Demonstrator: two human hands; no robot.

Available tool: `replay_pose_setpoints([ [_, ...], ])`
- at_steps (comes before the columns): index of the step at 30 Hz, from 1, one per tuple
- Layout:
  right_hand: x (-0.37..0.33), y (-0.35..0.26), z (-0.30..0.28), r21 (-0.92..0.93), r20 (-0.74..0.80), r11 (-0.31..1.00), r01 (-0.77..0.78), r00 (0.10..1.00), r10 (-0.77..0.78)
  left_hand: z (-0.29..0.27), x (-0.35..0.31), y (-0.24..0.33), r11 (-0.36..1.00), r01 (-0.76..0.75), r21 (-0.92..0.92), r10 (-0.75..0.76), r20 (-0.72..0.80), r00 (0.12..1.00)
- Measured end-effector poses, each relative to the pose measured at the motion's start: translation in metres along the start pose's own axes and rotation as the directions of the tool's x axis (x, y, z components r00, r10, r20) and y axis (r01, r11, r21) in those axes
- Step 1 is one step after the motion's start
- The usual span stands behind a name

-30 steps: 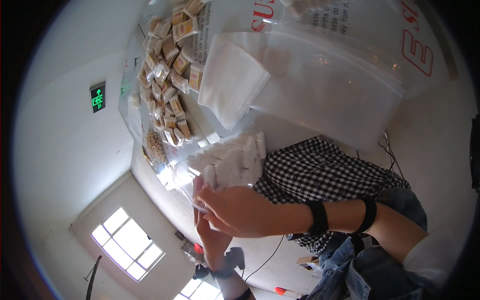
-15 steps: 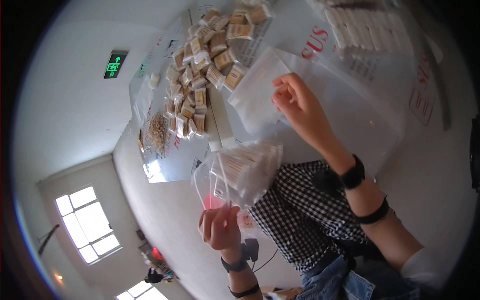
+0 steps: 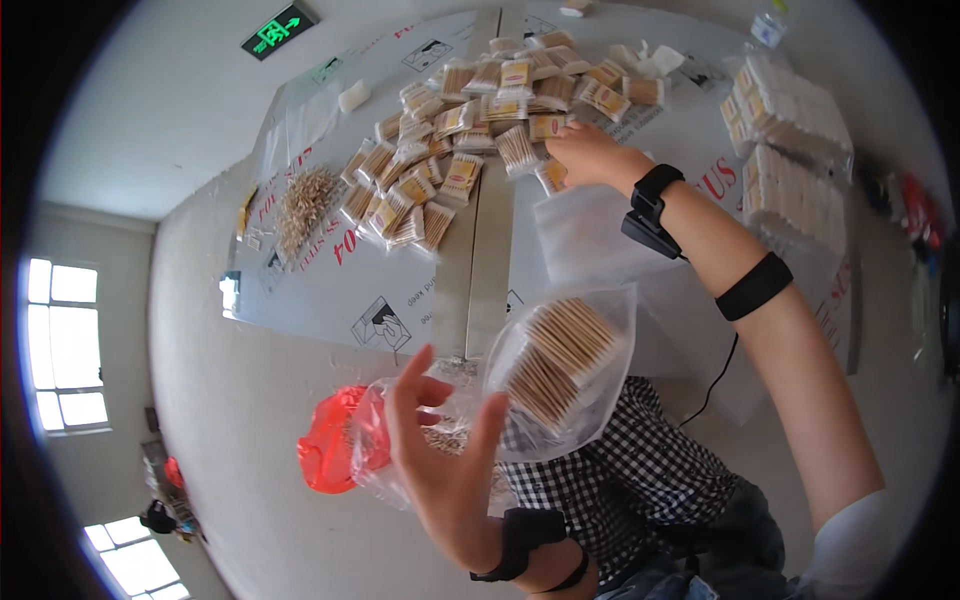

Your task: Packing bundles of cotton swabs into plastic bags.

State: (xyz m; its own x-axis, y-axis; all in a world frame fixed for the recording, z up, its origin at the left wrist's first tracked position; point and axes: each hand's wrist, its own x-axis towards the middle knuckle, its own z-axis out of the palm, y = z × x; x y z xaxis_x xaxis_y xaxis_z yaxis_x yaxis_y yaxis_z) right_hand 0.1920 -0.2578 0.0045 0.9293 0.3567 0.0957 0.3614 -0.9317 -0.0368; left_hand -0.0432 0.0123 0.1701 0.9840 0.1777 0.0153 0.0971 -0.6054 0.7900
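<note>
My right hand (image 3: 598, 157) reaches to the right edge of a pile of small packets of cotton swabs (image 3: 460, 177) with wooden sticks and yellow labels. Its fingers close on one packet (image 3: 550, 177), partly hidden by the hand. My left hand (image 3: 445, 460) is raised with thumb and fingers apart, holding nothing. Just beside it, a clear plastic bag (image 3: 612, 372) stands open-mouthed over my lap. Rows of wooden-stick swabs show inside the bag. A stack of flat translucent bags (image 3: 600, 240) lies on the table below my right hand.
Filled bags of swab packets (image 3: 795, 150) are stacked at the right of the table (image 3: 400, 290). Loose swabs (image 3: 305, 205) lie in a heap at the left. A red plastic bag (image 3: 335, 440) hangs by the near edge. A bottle (image 3: 770, 25) stands at the far right.
My left hand has let go of the clear bag's rim, and the bag's mouth now faces up. My right hand has moved from above the flat bags to the packet pile. The view has turned.
</note>
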Motion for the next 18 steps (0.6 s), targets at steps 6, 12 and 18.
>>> replay_pose_setpoints([
  [6, -0.035, -0.003, -0.079, 0.362, -0.058, 0.925, -0.114, 0.988, 0.144, 0.004, -0.003, -0.016, 0.978, 0.066, -0.198, -0.044, 0.115, 0.992],
  [12, -0.136, -0.144, -0.233, 0.68, -0.049, 0.725, 0.109, 0.993, -0.103, 0.006, -0.011, -0.027, 0.932, 0.04, -0.361, -0.07, -0.072, 0.995],
  [18, -0.148, -0.172, -0.214, -0.117, -0.131, 0.934, 0.337, 0.927, -0.351, 0.032, -0.011, -0.011, 0.862, -0.062, -0.504, -0.033, -0.178, 0.983],
])
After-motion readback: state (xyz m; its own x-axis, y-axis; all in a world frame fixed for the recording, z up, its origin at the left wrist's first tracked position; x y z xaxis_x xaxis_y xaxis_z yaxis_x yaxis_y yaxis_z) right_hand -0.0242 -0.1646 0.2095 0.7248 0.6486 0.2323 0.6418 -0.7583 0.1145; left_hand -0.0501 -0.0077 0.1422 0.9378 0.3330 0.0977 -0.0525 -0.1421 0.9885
